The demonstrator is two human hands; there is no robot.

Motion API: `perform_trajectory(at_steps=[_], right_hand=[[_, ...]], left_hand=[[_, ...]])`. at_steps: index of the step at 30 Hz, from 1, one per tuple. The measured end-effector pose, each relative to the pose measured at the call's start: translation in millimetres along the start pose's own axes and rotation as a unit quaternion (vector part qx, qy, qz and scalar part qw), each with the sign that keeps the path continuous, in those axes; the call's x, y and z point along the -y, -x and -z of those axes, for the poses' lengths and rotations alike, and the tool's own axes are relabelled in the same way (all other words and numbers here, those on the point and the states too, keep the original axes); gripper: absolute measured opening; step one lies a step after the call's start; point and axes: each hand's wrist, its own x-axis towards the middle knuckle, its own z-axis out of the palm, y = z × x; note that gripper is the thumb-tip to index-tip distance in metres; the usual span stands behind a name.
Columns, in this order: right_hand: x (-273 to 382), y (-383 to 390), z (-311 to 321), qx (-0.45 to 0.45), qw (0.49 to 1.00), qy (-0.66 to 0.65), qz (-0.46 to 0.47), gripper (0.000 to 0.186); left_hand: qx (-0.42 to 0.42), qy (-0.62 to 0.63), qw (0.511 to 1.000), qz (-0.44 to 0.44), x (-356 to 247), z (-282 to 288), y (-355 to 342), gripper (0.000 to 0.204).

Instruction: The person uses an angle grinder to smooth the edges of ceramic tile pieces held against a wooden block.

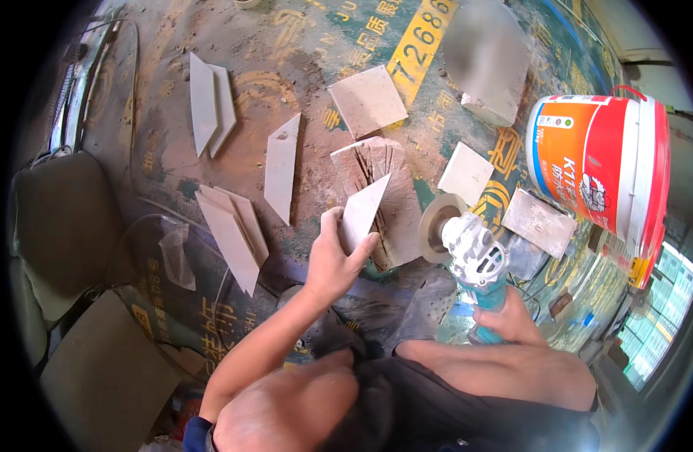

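Currently, your left hand (pixel 336 260) pinches a tile (pixel 361 213); at four o'clock, your right hand (pixel 512 319) grips a grinder (pixel 478 258).

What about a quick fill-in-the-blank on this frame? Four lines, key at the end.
1. The angle grinder is gripped by the ____ hand.
2. The left hand holds a tile piece, its thumb on one side and its ____ on the other.
3. The lid of the bucket is ____.
4. In the picture, the grooved block lies to the ____ of the grinder's disc.

Missing words: right; fingers; red; left
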Motion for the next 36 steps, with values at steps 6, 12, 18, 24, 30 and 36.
perform_trajectory(at_steps=[6, 12, 18, 24, 30, 36], right_hand=[[-12.9, -1.5, 1.2, 0.004, 1.000, 0.012, -0.025, 0.037], [-20.8, -5.7, -4.1, -0.004, 0.999, 0.004, 0.032, 0.038], [-16.3, -6.8, -4.6, 0.017, 0.995, 0.089, 0.030, 0.034], [-16.4, -9.9, -4.1, 0.074, 0.977, 0.200, 0.026, 0.043], [-20.5, -13.6, -0.9, 0.111, 0.955, 0.274, 0.032, 0.050], [-11.3, -16.1, -3.5, 0.134, 0.948, 0.287, 0.014, 0.045]], left_hand=[[0.061, 0.011, 0.997, 0.055, 13.2, -0.2, -0.8, 0.034], [-0.005, -0.006, 1.000, -0.011, 27.8, -2.3, -5.7, 0.041], [0.011, 0.257, 0.956, 0.143, 11.9, -13.2, -11.9, 0.055], [0.056, 0.302, 0.930, 0.203, 17.7, -21.2, -7.3, 0.060], [0.041, 0.356, 0.906, 0.226, 23.5, -34.4, -3.1, 0.051], [0.024, 0.392, 0.884, 0.253, 14.9, -35.7, -2.7, 0.052]])
